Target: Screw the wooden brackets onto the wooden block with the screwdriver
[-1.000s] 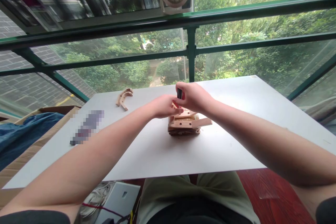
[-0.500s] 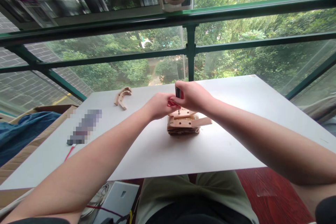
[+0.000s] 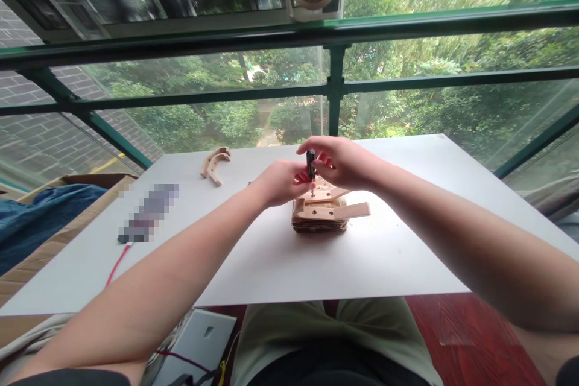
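Observation:
A black-handled screwdriver [image 3: 310, 163] stands nearly upright, its tip down at a hole in a light wooden piece [image 3: 322, 195]. My right hand [image 3: 346, 160] is loosely around the handle, the index finger reaching past its top and the thumb side against it. My left hand [image 3: 287, 181] has its fingers closed around the lower part of the screwdriver, just above the wood; the exact contact is partly hidden. A second angled wooden piece [image 3: 348, 211] with two dark holes lies in front. Both pieces rest on a stack of brown cardboard [image 3: 319, 226].
Two curved wooden pieces [image 3: 217, 166] lie at the back left of the white table [image 3: 280, 265]. A blurred-out dark object [image 3: 151, 211] with a red cable [image 3: 116, 265] lies left. An open cardboard box [image 3: 85, 217] stands beside the table, and green window rails [image 3: 217, 99] run behind.
My right hand's fingers have loosened and spread from around the handle, showing more of it. My left hand stays at the lower screwdriver. The whole view has shifted slightly.

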Demonstrator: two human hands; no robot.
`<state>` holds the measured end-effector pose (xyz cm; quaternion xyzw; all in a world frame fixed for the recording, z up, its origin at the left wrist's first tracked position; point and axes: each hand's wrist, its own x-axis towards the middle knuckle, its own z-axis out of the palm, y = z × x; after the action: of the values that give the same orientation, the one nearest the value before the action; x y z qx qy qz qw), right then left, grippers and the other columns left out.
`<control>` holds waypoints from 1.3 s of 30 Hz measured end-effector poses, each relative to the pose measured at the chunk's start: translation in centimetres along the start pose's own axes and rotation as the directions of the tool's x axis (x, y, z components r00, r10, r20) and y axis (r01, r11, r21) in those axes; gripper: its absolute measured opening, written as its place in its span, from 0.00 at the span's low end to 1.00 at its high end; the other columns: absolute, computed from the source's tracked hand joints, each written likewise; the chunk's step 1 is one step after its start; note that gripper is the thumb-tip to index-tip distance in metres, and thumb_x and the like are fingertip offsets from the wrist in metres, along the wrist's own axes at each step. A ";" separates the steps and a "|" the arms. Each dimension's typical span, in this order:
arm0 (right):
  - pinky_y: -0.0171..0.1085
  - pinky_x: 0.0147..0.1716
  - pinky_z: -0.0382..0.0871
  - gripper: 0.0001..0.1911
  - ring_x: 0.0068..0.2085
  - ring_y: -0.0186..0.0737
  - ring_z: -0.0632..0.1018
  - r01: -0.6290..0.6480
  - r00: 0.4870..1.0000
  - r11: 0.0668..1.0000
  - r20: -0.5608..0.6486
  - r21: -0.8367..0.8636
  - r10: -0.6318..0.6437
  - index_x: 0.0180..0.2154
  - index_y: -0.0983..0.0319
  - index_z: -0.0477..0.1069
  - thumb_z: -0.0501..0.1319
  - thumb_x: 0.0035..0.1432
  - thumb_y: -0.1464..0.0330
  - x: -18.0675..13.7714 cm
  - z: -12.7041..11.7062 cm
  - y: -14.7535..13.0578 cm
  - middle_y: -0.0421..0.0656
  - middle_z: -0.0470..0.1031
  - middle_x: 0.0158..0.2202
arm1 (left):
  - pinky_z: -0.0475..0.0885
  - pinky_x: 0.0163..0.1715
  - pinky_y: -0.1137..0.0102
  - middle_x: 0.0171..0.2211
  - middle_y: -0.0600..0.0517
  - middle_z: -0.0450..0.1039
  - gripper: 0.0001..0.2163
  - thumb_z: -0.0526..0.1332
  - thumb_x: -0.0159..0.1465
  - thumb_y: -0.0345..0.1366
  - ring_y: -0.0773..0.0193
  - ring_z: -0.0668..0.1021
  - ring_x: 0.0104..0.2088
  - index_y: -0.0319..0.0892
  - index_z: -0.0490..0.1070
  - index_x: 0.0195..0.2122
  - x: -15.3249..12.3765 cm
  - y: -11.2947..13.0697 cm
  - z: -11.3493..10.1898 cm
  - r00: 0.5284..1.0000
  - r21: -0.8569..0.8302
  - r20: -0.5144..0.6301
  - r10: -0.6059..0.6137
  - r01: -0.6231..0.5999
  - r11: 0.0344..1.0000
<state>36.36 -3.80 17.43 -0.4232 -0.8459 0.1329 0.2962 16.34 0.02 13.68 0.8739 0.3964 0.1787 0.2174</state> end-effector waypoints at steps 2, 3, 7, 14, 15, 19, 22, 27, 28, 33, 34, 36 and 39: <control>0.34 0.35 0.63 0.17 0.34 0.35 0.74 0.015 1.000 1.000 -0.016 -0.002 -0.015 0.49 0.59 0.76 0.56 0.60 0.73 0.0 0.1 0.1 0.42 0.77 0.36 | 0.76 0.38 0.69 0.33 0.52 0.83 0.11 0.63 0.60 0.44 0.59 0.83 0.34 0.44 0.78 0.38 0.0 -0.1 -0.1 1.000 -0.010 0.022 0.002 -0.002 1.000; 0.34 0.35 0.63 0.16 0.34 0.35 0.74 0.022 0.999 1.000 -0.024 -0.005 -0.022 0.48 0.60 0.76 0.57 0.60 0.73 0.0 0.1 0.1 0.42 0.77 0.36 | 0.77 0.38 0.69 0.33 0.52 0.83 0.12 0.63 0.60 0.44 0.59 0.83 0.34 0.44 0.79 0.38 0.0 -0.1 -0.1 1.000 -0.015 0.025 0.004 -0.004 1.000; 0.34 0.33 0.64 0.12 0.33 0.35 0.74 0.021 0.999 1.000 -0.044 -0.015 -0.021 0.45 0.61 0.76 0.59 0.60 0.71 -0.1 0.2 0.2 0.42 0.78 0.34 | 0.77 0.38 0.69 0.34 0.52 0.83 0.12 0.62 0.60 0.44 0.60 0.83 0.34 0.44 0.79 0.38 0.0 -0.4 0.2 1.000 -0.026 -0.004 -0.003 0.003 1.000; 0.34 0.32 0.62 0.07 0.31 0.35 0.75 -0.021 0.998 0.999 -0.067 -0.034 0.018 0.40 0.62 0.77 0.62 0.59 0.69 0.1 0.2 -0.1 0.41 0.79 0.32 | 0.80 0.43 0.67 0.35 0.51 0.85 0.13 0.64 0.60 0.45 0.58 0.85 0.38 0.43 0.81 0.39 -0.4 -0.4 0.4 1.000 -0.122 0.006 -0.015 0.016 0.992; 0.34 0.32 0.62 0.07 0.31 0.35 0.75 -0.027 0.997 0.999 -0.071 -0.033 0.024 0.40 0.62 0.77 0.63 0.59 0.69 0.1 0.2 -0.1 0.41 0.79 0.31 | 0.80 0.44 0.67 0.35 0.51 0.85 0.13 0.65 0.60 0.46 0.58 0.85 0.38 0.43 0.81 0.39 -0.5 -0.5 0.4 1.000 -0.146 -0.006 -0.011 0.010 0.989; 0.34 0.30 0.61 0.06 0.29 0.35 0.74 -0.055 0.995 0.997 -0.088 -0.047 0.051 0.38 0.61 0.76 0.63 0.59 0.67 0.2 0.3 0.0 0.41 0.79 0.30 | 0.82 0.45 0.65 0.37 0.49 0.84 0.17 0.68 0.58 0.50 0.56 0.85 0.39 0.42 0.81 0.41 -0.8 -0.9 0.9 0.995 -0.243 -0.097 0.001 -0.024 0.970; 0.34 0.29 0.60 0.07 0.28 0.35 0.73 -0.078 0.993 0.995 -0.089 -0.059 0.072 0.39 0.61 0.76 0.63 0.59 0.66 0.3 0.4 0.0 0.41 0.79 0.30 | 0.82 0.44 0.63 0.38 0.46 0.83 0.20 0.69 0.58 0.52 0.54 0.85 0.41 0.41 0.79 0.43 -0.9 -1.0 1.4 0.986 -0.312 -0.166 -0.002 -0.051 0.949; 0.34 0.29 0.59 0.07 0.27 0.33 0.72 -0.098 0.991 0.994 -0.093 -0.049 0.093 0.37 0.61 0.75 0.64 0.59 0.65 0.6 0.6 -0.1 0.40 0.79 0.29 | 0.83 0.40 0.63 0.40 0.45 0.81 0.24 0.71 0.56 0.54 0.54 0.85 0.40 0.40 0.73 0.44 -0.8 -0.9 1.9 0.962 -0.440 -0.272 -0.033 -0.094 0.893; 0.33 0.29 0.59 0.07 0.27 0.33 0.72 -0.100 0.991 0.994 -0.092 -0.048 0.096 0.37 0.61 0.75 0.64 0.59 0.65 0.7 0.6 -0.2 0.40 0.78 0.29 | 0.82 0.39 0.63 0.39 0.46 0.81 0.24 0.71 0.55 0.54 0.54 0.85 0.39 0.40 0.73 0.43 -0.8 -0.8 1.9 0.957 -0.452 -0.288 -0.039 -0.099 0.887; 0.34 0.29 0.58 0.09 0.29 0.34 0.72 -0.090 0.993 0.993 -0.085 -0.080 0.083 0.36 0.61 0.73 0.64 0.58 0.62 0.7 0.6 -0.2 0.41 0.77 0.29 | 0.81 0.38 0.65 0.39 0.46 0.81 0.22 0.71 0.57 0.52 0.55 0.85 0.39 0.39 0.74 0.42 -0.8 -0.8 2.0 0.960 -0.489 -0.277 -0.047 -0.099 0.867; 0.34 0.29 0.59 0.09 0.29 0.35 0.72 -0.077 0.994 0.993 -0.085 -0.086 0.070 0.37 0.62 0.73 0.63 0.59 0.62 0.6 0.6 -0.2 0.41 0.77 0.30 | 0.81 0.39 0.65 0.39 0.46 0.82 0.22 0.71 0.57 0.52 0.55 0.85 0.39 0.39 0.74 0.43 -0.8 -0.9 2.0 0.961 -0.497 -0.274 -0.046 -0.101 0.862; 0.35 0.32 0.61 0.09 0.32 0.36 0.73 -0.037 0.996 0.996 -0.085 -0.084 0.029 0.40 0.62 0.73 0.62 0.59 0.65 0.4 0.6 -0.1 0.42 0.77 0.33 | 0.82 0.40 0.63 0.40 0.45 0.82 0.22 0.70 0.58 0.51 0.55 0.85 0.40 0.39 0.75 0.44 -0.8 -0.9 2.1 0.959 -0.512 -0.282 -0.044 -0.111 0.852; 0.36 0.36 0.64 0.10 0.35 0.37 0.73 0.020 0.996 0.998 -0.087 -0.057 -0.025 0.43 0.62 0.74 0.59 0.59 0.70 0.2 0.6 -0.2 0.44 0.76 0.38 | 0.82 0.42 0.62 0.40 0.44 0.83 0.22 0.70 0.58 0.51 0.54 0.84 0.41 0.38 0.76 0.44 -0.8 -0.9 2.3 0.953 -0.521 -0.301 -0.040 -0.129 0.844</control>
<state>35.75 -3.68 17.10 -0.4271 -0.8403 0.0869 0.3225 16.42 -0.57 11.21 0.7503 0.3385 0.4174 0.3851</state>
